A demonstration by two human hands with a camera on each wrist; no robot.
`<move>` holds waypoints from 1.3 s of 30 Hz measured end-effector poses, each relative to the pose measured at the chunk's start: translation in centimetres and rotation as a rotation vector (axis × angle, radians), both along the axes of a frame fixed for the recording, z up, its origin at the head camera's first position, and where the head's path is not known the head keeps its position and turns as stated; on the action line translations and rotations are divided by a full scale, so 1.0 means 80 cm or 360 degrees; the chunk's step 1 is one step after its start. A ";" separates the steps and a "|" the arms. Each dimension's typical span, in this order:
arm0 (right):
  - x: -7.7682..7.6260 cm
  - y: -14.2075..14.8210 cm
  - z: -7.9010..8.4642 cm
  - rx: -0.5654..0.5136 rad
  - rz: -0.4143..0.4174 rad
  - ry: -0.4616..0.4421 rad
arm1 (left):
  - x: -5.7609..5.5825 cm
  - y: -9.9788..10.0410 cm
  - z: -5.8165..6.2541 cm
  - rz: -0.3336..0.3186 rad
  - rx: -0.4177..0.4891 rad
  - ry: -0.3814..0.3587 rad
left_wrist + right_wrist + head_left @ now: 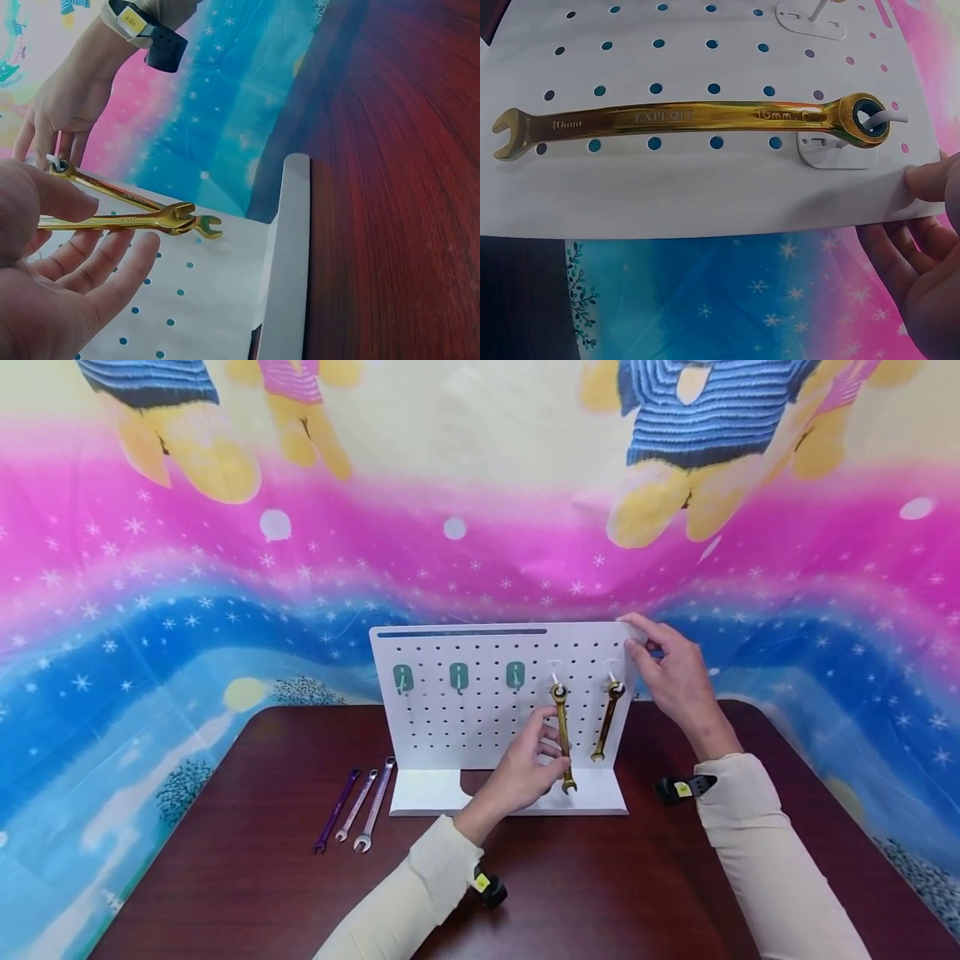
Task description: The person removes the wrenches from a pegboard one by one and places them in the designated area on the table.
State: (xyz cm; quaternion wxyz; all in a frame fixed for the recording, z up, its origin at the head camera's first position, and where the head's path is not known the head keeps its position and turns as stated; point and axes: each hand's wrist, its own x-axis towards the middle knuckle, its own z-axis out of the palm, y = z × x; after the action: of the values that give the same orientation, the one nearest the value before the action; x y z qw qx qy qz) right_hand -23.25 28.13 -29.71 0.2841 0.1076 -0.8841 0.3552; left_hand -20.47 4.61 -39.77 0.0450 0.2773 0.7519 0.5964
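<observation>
My left hand (525,768) pinches a gold combination wrench (562,727) between thumb and fingers, its open end pointing down. The ring end of that wrench is at a white hook (557,678) on the white pegboard (480,727); whether it hangs freely there I cannot tell. To its right, a second gold wrench (690,120), marked 10mm, hangs by its ring from another white hook (889,118). My right hand (678,677) grips the pegboard's upper right edge, the thumb (926,180) on the front face and the other fingers behind.
Three green hooks, among them one at the left (403,678), line the pegboard's upper part. Left of its base, a purple wrench (337,810) and two silvery wrenches, one the longer (377,806), lie on the brown table (247,868). A patterned cloth (465,560) hangs behind.
</observation>
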 end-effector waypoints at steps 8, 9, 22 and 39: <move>-0.002 0.000 0.000 -0.0007 0.0011 0.0007 | -0.001 0.004 0.002 -0.0110 0.0281 -0.0163; -0.002 0.000 0.000 -0.0006 0.0012 0.0009 | -0.001 0.004 0.002 -0.0122 0.0302 -0.0178; -0.003 0.002 -0.002 -0.0016 0.0017 0.0032 | 0.004 0.002 0.013 -0.0263 0.0489 -0.0394; -0.002 0.003 -0.002 -0.0014 0.0027 0.0008 | 0.013 -0.002 0.029 -0.0336 0.0543 -0.0357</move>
State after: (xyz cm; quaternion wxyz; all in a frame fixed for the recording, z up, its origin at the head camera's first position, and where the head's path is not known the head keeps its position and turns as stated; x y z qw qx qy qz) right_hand -23.44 28.41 -29.88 0.2837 0.1149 -0.8808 0.3612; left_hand -19.41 4.44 -37.48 0.1431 0.2900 0.5972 0.7340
